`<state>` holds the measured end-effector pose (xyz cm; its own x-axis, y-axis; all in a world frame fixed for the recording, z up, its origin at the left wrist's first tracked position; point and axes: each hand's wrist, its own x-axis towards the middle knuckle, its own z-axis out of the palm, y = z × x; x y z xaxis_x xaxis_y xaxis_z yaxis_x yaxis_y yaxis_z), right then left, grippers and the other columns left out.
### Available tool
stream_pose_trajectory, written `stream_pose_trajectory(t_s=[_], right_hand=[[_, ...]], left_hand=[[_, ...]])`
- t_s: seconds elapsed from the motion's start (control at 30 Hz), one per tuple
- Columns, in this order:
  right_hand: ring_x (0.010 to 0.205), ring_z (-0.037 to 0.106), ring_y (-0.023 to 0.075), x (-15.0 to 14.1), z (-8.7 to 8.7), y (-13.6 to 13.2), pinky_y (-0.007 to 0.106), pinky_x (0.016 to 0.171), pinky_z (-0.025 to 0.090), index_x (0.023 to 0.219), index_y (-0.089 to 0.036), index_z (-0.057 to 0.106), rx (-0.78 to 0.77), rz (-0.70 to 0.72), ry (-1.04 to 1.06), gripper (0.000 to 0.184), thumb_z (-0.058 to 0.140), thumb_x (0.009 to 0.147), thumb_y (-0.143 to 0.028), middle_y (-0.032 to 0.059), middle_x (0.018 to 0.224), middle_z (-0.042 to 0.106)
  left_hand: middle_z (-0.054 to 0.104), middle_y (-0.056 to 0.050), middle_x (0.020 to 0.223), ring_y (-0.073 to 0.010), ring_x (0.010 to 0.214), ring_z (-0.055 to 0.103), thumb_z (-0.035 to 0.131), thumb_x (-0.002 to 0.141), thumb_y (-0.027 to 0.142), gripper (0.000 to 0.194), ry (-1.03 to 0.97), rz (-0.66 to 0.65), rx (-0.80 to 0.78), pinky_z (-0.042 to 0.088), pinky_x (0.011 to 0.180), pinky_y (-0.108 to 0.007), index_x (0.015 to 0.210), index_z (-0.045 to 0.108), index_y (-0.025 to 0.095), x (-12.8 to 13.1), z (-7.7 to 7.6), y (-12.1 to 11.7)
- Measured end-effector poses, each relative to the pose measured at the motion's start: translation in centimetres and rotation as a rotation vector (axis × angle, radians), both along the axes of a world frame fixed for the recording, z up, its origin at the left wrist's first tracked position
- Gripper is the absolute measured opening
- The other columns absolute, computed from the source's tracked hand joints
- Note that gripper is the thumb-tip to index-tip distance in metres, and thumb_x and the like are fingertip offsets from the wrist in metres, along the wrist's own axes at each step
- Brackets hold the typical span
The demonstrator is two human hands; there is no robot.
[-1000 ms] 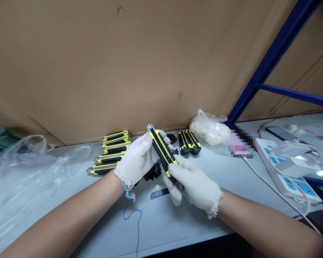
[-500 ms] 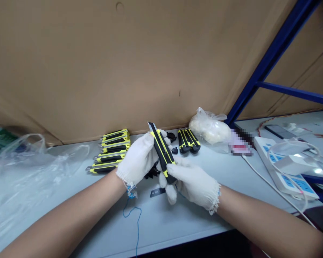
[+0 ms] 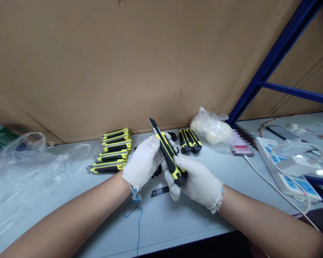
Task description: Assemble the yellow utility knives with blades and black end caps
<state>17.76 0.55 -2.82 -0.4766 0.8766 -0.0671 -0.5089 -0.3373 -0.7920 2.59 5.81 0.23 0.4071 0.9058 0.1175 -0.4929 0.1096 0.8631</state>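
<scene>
A yellow-and-black utility knife [image 3: 171, 161] is held in the air above the table, just in front of the middle of the far edge, tilted with its blade [image 3: 152, 124] pointing far and to the left. The blade sticks out bare beyond the grip.

Both hands wear white knit gloves and both are closed on the knife. The left hand [image 3: 142, 161] wraps the front of the handle, with its fingers curling up behind it. The right hand [image 3: 197, 181] grips the rear end from the near right, and the two hands touch.

Just below the hands, a loose snap-off blade [image 3: 159, 191] lies flat on the table [image 3: 177, 224], with small black parts [image 3: 157, 171] partly hidden under the left hand. More black parts [image 3: 172, 135] sit beyond the knife. To the left, five knives [image 3: 113, 150] lie stacked in a row along the far edge, and three more [image 3: 190, 141] lie side by side to the right.

Farther right are a plastic bag [image 3: 211, 126] of something white, a pixelated card [image 3: 241, 146], a power strip [image 3: 285, 165] and a phone [image 3: 281, 132]. A clear plastic sheet [image 3: 24, 179] spreads at the left, and blue thread [image 3: 133, 215] trails over the near edge. Cardboard [image 3: 97, 61] and a blue shelf frame [image 3: 280, 61] stand behind.
</scene>
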Motion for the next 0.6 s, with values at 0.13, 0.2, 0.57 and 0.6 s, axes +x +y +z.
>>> stream_pose_trajectory(t_s=[0.13, 0.2, 0.57, 0.6], right_hand=[[0.039, 0.061, 0.0173, 0.0, 0.3, -0.4, 0.025, 0.038, 0.049, 0.094, -0.015, 0.065, 0.004, -0.038, -0.116, 0.045, 0.064, 0.100, -0.060, 0.0061, 0.059, 0.070], [0.039, 0.062, 0.0171, -0.2, 0.1, -0.6, 0.024, 0.038, 0.047, 0.090, -0.015, 0.064, -0.001, -0.059, -0.167, 0.052, 0.064, 0.099, -0.066, 0.0064, 0.058, 0.070], [0.036, 0.062, 0.0206, -1.5, -1.4, -0.4, 0.027, 0.034, 0.049, 0.108, -0.021, 0.062, -0.110, -0.222, -0.141, 0.061, 0.068, 0.090, -0.079, 0.0007, 0.056, 0.069], [0.035, 0.062, 0.0205, -1.4, -1.3, -0.3, 0.027, 0.033, 0.048, 0.110, -0.021, 0.062, -0.117, -0.226, -0.146, 0.062, 0.067, 0.091, -0.080, 0.0008, 0.056, 0.069]], left_hand=[[0.074, -0.013, 0.106, -0.0234, 0.095, 0.072, 0.068, 0.102, 0.057, 0.045, 0.032, -0.027, 0.044, 0.054, 0.066, -0.028, 0.119, 0.067, 0.015, -0.1, -0.1, -0.5], [0.074, -0.013, 0.108, -0.0230, 0.094, 0.072, 0.064, 0.103, 0.062, 0.049, 0.090, -0.045, 0.082, 0.054, 0.065, -0.027, 0.121, 0.066, 0.017, -0.2, -0.4, -0.9], [0.074, -0.011, 0.112, -0.0127, 0.046, 0.066, 0.049, 0.105, 0.070, 0.055, 0.330, -0.219, 0.135, 0.052, 0.039, -0.025, 0.137, 0.053, 0.024, -0.4, -0.8, -2.6], [0.074, -0.010, 0.112, -0.0132, 0.044, 0.066, 0.048, 0.105, 0.070, 0.056, 0.342, -0.241, 0.130, 0.051, 0.037, -0.025, 0.138, 0.052, 0.025, -0.3, -0.8, -2.7]])
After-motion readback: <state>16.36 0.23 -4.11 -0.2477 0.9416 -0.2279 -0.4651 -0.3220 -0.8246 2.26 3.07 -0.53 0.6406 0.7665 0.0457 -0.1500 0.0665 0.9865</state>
